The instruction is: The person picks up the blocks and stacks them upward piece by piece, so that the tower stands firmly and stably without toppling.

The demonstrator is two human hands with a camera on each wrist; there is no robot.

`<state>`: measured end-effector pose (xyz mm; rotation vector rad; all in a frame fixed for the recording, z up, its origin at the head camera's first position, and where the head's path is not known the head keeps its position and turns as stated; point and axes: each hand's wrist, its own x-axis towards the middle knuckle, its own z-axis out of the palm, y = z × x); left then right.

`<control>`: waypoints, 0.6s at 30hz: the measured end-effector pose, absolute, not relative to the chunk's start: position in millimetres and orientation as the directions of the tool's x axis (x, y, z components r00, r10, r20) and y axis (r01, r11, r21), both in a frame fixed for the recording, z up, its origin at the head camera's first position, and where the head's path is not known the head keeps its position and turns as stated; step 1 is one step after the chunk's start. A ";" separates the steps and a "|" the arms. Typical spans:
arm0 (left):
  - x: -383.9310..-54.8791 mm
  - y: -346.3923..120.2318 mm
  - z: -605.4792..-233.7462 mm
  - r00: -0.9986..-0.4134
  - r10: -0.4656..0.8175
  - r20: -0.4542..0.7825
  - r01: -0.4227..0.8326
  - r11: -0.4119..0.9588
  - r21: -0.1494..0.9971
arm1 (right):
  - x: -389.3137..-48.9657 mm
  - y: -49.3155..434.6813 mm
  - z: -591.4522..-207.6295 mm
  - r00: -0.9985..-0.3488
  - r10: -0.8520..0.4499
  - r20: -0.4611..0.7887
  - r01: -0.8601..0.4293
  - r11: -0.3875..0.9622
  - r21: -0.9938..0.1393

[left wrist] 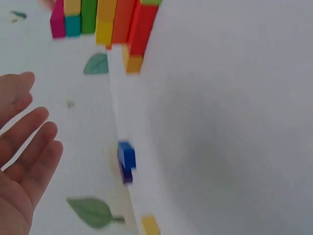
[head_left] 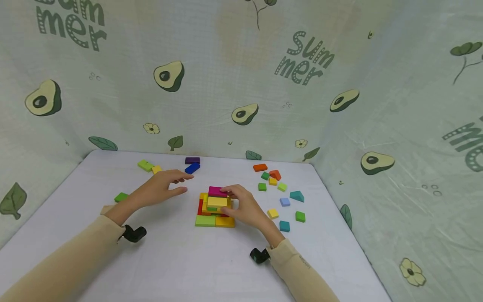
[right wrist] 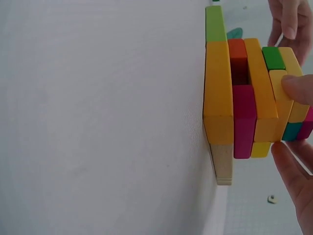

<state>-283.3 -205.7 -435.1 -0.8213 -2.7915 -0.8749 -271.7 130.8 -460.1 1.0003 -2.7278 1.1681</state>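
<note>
A stepped tower of coloured blocks [head_left: 205,221] stands in the middle of the white table, built in several layers. Near its top are a magenta block [head_left: 216,191] and a pale yellow block [head_left: 217,202]. My right hand [head_left: 246,207] reaches in from the right and pinches a yellow-orange block [right wrist: 279,105] in an upper layer. Its thumb [right wrist: 299,90] presses the near face, and its fingers are round the far right side. Left of the tower, my left hand [head_left: 160,187] hovers with fingers loosely extended and nothing in them.
Behind the left hand lie a blue block [head_left: 192,168], a dark purple block [head_left: 192,160] and a lime block [head_left: 145,165]. Several small blocks, including a teal one [head_left: 297,196] and an orange-red one [head_left: 260,167], are scattered to the right. A printed cloth backdrop [head_left: 211,92] rises behind the table.
</note>
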 end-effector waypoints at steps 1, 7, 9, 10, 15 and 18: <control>-281.5 -214.7 -434.0 -0.857 0.453 0.245 0.512 0.699 0.500 | -271.6 130.8 -459.9 -0.797 -0.552 0.246 -0.559 0.518 -0.647; -269.3 -269.0 -436.4 -0.893 0.399 0.209 0.449 0.755 0.478 | -272.0 131.4 -460.4 -0.800 -0.547 0.246 -0.555 0.519 -0.651; -266.0 -286.1 -439.9 -0.900 0.396 0.182 0.433 0.768 0.472 | -271.9 131.6 -460.7 -0.801 -0.547 0.244 -0.553 0.519 -0.651; -264.6 -293.8 -441.8 -0.902 0.398 0.168 0.428 0.773 0.467 | -271.9 131.7 -460.9 -0.801 -0.547 0.243 -0.553 0.519 -0.652; -258.1 -319.6 -452.0 -0.911 0.402 0.091 0.398 0.804 0.442 | -271.7 131.4 -461.5 -0.802 -0.547 0.242 -0.552 0.520 -0.652; -253.3 -326.1 -453.2 -0.912 0.405 0.062 0.390 0.813 0.432 | -271.8 130.9 -461.7 -0.799 -0.549 0.244 -0.554 0.518 -0.651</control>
